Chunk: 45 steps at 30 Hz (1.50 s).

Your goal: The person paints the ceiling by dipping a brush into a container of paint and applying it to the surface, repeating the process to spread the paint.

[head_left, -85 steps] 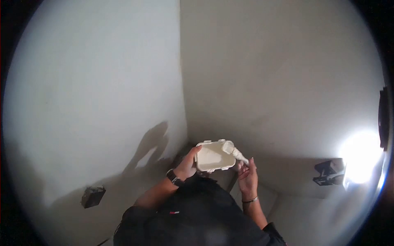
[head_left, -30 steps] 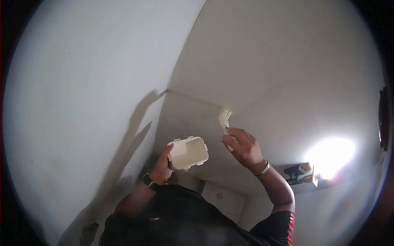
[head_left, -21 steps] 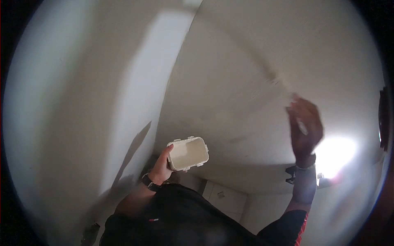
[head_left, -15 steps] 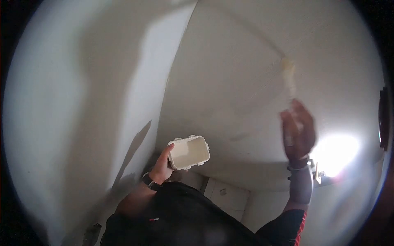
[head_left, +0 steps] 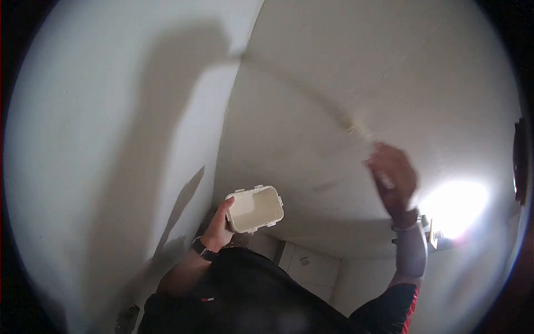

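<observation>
My left hand (head_left: 218,229) is closed around a cream plastic container (head_left: 255,209), thumb over its near rim. The container is rectangular with clip tabs along its edge, and its open side faces me; a pale inside shows. Raised on the right, my right hand (head_left: 394,173) grips a paintbrush (head_left: 356,128), blurred by motion. The brush's pale bristles point up and left at the ceiling (head_left: 300,133); at the tip they appear to meet its surface, where the brush's shadow begins. Part of the handle is hidden in the fingers.
A bright lamp (head_left: 453,210) glows just right of my right wrist. The white wall (head_left: 72,139) on the left carries a large shadow of the arm. A dark object (head_left: 519,161) stands at the far right edge. Cabinet doors (head_left: 308,264) show low down behind me.
My right hand has swung the paintbrush left and down, tilting it from nearly upright to slanting leftward. Its shadow moved along. My left hand and the container have barely shifted.
</observation>
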Each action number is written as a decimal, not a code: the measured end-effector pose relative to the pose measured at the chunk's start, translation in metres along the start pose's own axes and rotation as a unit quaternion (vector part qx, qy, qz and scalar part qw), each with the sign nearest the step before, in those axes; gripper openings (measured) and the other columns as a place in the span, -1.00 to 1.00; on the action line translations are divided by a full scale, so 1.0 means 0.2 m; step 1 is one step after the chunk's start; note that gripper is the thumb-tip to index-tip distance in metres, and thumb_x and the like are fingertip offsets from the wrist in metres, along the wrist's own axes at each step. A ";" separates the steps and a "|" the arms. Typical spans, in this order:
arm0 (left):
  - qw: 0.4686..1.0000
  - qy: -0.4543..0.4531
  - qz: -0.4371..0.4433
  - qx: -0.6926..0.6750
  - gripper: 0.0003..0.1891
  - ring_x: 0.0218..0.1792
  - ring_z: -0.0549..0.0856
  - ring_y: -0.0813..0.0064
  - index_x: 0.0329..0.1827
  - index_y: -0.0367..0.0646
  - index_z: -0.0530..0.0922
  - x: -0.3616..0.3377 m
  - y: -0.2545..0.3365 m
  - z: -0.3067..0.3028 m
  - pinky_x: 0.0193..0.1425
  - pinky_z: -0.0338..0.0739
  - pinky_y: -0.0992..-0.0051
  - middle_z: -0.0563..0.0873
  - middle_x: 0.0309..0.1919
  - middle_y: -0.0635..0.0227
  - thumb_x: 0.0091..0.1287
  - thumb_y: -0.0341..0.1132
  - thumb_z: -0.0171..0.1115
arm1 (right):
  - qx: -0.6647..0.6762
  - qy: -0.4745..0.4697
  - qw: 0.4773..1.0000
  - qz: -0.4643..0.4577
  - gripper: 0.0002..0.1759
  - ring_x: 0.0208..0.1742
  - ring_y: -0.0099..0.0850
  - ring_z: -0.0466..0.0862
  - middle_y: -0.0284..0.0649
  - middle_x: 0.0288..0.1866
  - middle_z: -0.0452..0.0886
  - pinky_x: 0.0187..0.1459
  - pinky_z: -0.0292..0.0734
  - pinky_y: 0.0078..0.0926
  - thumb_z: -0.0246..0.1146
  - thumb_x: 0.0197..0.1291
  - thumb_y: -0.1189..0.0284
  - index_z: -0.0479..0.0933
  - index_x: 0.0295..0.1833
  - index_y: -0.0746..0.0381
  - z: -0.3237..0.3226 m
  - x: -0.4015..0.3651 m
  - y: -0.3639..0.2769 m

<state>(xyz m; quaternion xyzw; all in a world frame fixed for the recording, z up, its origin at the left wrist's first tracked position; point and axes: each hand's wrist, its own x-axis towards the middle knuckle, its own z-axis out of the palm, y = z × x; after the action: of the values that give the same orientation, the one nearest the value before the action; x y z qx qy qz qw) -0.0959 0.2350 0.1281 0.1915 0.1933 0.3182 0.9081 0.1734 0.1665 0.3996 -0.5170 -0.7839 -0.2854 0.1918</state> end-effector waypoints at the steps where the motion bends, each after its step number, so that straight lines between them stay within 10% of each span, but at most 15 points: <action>1: 1.000 0.008 0.006 0.000 -0.38 0.20 0.57 0.23 0.41 -0.08 0.29 0.00 0.00 0.00 0.01 0.65 0.11 0.51 0.26 0.25 0.42 0.11 0.05 | -0.022 0.048 0.999 -0.007 -0.79 0.00 -0.15 0.70 -0.09 -0.13 0.69 -0.09 0.68 -0.29 0.43 0.02 0.62 0.61 -0.20 0.23 -0.06 0.04 0.01; 7: 1.000 0.007 0.006 -0.006 -0.38 0.21 0.57 0.24 0.41 -0.08 0.28 0.02 -0.02 -0.02 0.01 0.65 0.12 0.50 0.26 0.25 0.42 0.10 0.05 | -0.186 0.105 0.972 -0.101 -0.61 0.03 -0.12 0.68 -0.02 0.06 0.59 -0.10 0.72 -0.25 0.45 0.06 0.54 0.55 0.04 0.19 -0.06 -0.02 0.05; 17: 1.000 -0.010 0.006 0.006 -0.38 0.20 0.58 0.22 0.42 -0.07 0.26 0.05 0.01 0.03 -0.04 0.65 0.10 0.49 0.27 0.23 0.43 0.11 0.02 | 0.124 -0.094 0.987 -0.025 -0.74 -0.08 -0.25 0.71 -0.21 -0.10 0.62 -0.17 0.71 -0.43 0.38 0.05 0.51 0.60 -0.10 0.12 0.42 -0.19 -0.13; 26: 0.999 0.036 0.020 0.019 -0.42 -0.04 0.65 0.13 0.35 -0.01 0.32 0.12 -0.04 -0.01 -0.30 0.60 0.13 0.55 0.17 0.20 0.40 0.15 -0.01 | -0.128 0.099 0.985 -0.067 -0.76 -0.04 -0.18 0.70 -0.11 -0.09 0.67 -0.11 0.69 -0.31 0.44 0.05 0.55 0.61 -0.14 0.17 -0.01 0.31 0.06; 29: 0.999 0.027 0.010 0.013 -0.41 -0.01 0.65 0.10 0.36 -0.01 0.31 0.11 -0.05 -0.01 -0.28 0.61 0.09 0.54 0.18 0.19 0.40 0.15 -0.02 | -0.182 0.157 0.959 -0.147 -0.74 -0.03 -0.19 0.70 -0.06 -0.10 0.62 -0.14 0.74 -0.39 0.42 0.06 0.53 0.61 -0.10 0.19 0.01 0.28 0.06; 36: 1.000 0.006 0.019 0.005 -0.37 0.20 0.58 0.18 0.42 -0.07 0.27 0.02 -0.04 -0.01 -0.06 0.65 0.03 0.51 0.26 0.22 0.42 0.10 0.04 | 0.004 -0.054 0.994 -0.100 -0.69 -0.05 -0.20 0.68 -0.07 -0.12 0.61 -0.14 0.71 -0.31 0.40 -0.10 0.50 0.58 -0.15 0.16 0.42 -0.09 -0.18; 41: 1.000 -0.017 0.007 -0.004 -0.39 0.20 0.58 0.21 0.42 -0.10 0.27 0.04 -0.02 0.03 0.02 0.63 0.06 0.51 0.26 0.21 0.44 0.08 0.01 | 0.195 -0.090 0.974 0.071 -0.81 -0.10 -0.25 0.71 -0.18 -0.14 0.65 -0.20 0.68 -0.37 0.41 0.04 0.56 0.62 -0.20 0.16 0.37 -0.07 -0.16; 45: 1.000 0.020 0.009 -0.001 -0.39 0.21 0.58 0.25 0.40 -0.14 0.29 0.06 -0.04 0.05 0.15 0.58 0.14 0.52 0.26 0.21 0.44 0.08 0.01 | 0.061 -0.029 0.998 -0.002 -0.84 -0.09 -0.31 0.70 -0.23 -0.15 0.65 -0.17 0.70 -0.40 0.39 0.12 0.46 0.60 -0.17 0.15 0.24 0.08 0.01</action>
<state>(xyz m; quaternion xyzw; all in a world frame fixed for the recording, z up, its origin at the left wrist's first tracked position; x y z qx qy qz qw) -0.0786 0.2357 0.1293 0.1854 0.2094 0.3302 0.9015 0.1697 0.2100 0.3723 -0.5105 -0.8064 -0.2220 0.1995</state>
